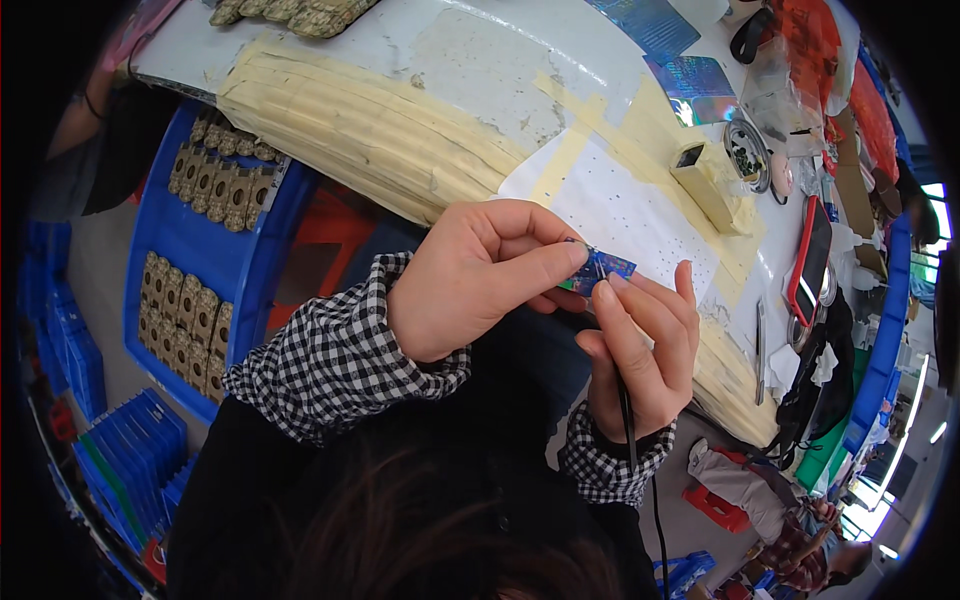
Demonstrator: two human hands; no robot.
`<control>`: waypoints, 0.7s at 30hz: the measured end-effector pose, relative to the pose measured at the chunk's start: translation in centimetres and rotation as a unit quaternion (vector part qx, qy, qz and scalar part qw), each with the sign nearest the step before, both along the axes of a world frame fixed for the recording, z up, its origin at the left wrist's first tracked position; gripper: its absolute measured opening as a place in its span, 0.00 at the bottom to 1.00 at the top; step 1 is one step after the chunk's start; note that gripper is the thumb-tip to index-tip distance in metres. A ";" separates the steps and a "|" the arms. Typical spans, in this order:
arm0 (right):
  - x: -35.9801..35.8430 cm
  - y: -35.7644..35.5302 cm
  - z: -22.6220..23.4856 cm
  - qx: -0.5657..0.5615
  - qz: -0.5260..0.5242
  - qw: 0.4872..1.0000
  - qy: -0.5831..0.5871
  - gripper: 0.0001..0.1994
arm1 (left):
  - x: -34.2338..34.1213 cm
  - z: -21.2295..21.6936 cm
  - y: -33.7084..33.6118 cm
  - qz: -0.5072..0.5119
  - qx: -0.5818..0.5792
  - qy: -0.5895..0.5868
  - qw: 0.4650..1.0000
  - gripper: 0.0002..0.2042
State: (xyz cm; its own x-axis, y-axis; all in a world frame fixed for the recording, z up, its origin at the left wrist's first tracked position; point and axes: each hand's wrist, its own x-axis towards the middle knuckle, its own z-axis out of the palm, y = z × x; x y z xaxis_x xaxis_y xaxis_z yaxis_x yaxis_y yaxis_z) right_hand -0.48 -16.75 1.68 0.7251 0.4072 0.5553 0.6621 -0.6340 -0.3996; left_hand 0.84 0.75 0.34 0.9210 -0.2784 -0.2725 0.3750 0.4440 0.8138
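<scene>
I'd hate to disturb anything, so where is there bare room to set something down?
The table is barest between the camouflage pieces, tape and shiny cards. The tray is bare between its two groups of pieces. The table's right is crowded, around the phone and clear bag.

1. The small, flat, glossy blue piece (613, 266) has multicoloured speckles.
2. The cloth sleeve (335, 350) carries black and white checks.
3. The white paper sheet (640, 220) shows scattered dark dots.
4. The wide masking tape (360, 130) is pale yellow.
5. The rectangular plastic tray (190, 240) is blue.
</scene>
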 end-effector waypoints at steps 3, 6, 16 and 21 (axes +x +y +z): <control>0.2 0.0 -0.3 -0.006 0.011 1.000 -0.021 0.14 | 0.0 0.0 0.0 -0.003 -0.001 0.000 1.000 0.07; 0.2 0.1 -0.4 -0.005 0.012 1.000 -0.026 0.14 | 0.0 -0.1 0.1 -0.006 0.002 -0.003 1.000 0.07; 0.1 0.2 -0.3 -0.002 0.006 1.000 -0.013 0.14 | 0.0 -0.1 0.1 -0.006 0.000 0.000 1.000 0.06; 0.2 0.1 -0.5 0.001 0.014 1.000 -0.019 0.14 | 0.0 -0.1 0.1 -0.003 -0.001 -0.001 1.000 0.06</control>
State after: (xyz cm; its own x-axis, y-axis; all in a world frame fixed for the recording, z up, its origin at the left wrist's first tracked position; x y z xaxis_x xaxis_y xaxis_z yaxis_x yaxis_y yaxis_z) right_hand -0.26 -16.64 1.18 0.6920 0.4260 0.5828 0.6943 -0.6139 -0.3757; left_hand 0.80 0.84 0.27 0.9201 -0.2842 -0.2695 0.3754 0.4442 0.8135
